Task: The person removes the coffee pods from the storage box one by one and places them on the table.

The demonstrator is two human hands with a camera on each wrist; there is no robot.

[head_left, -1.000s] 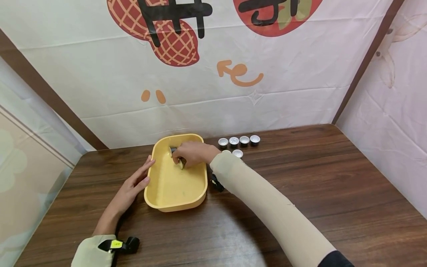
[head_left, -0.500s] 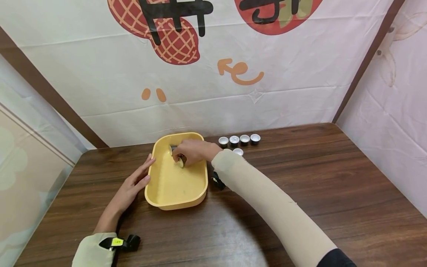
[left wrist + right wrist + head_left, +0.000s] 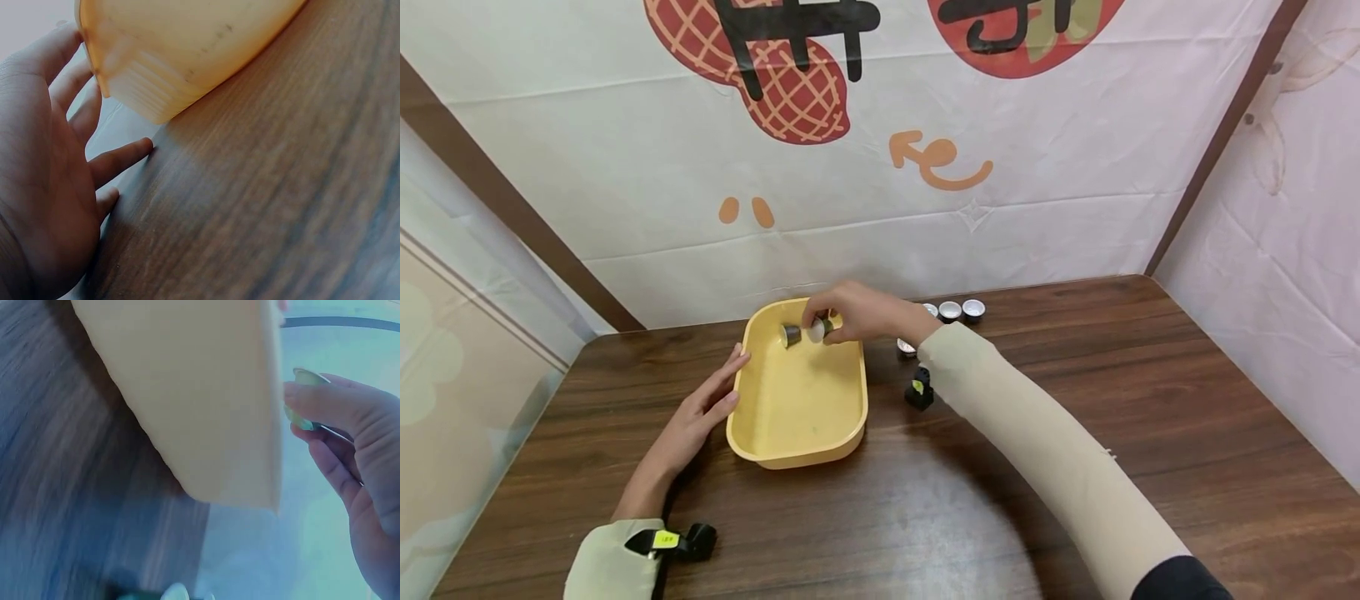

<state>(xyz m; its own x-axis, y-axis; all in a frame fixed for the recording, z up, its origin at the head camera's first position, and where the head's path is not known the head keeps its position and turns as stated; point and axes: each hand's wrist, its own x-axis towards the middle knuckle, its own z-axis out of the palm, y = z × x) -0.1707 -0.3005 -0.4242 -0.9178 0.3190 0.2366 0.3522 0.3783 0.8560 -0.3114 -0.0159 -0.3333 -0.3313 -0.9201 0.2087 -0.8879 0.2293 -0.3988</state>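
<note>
A yellow plastic basin (image 3: 797, 417) stands on the brown table. My left hand (image 3: 688, 427) rests its fingertips against the basin's left rim, the fingers stretched out; the left wrist view shows the same hand (image 3: 50, 181) at the basin's edge. Over the basin's far right part, my right hand (image 3: 865, 313) pinches a small coffee capsule (image 3: 816, 332) with a pale lid. Thumb and fingers also hold this capsule (image 3: 303, 419) in the right wrist view, above rim height. Another dark coffee capsule (image 3: 790, 335) lies on its side in the basin's far end.
Right of the basin, several capsules (image 3: 973, 311) stand lid-up in a row at the table's back edge, partly hidden by my right wrist. One more capsule (image 3: 907, 347) sits in front of them. A printed white cloth (image 3: 880, 242) hangs behind the table (image 3: 1112, 400).
My right hand has lifted a capsule from inside the basin and moved up and to the right with it. The other capsule has stayed behind. My left hand has hardly moved.
</note>
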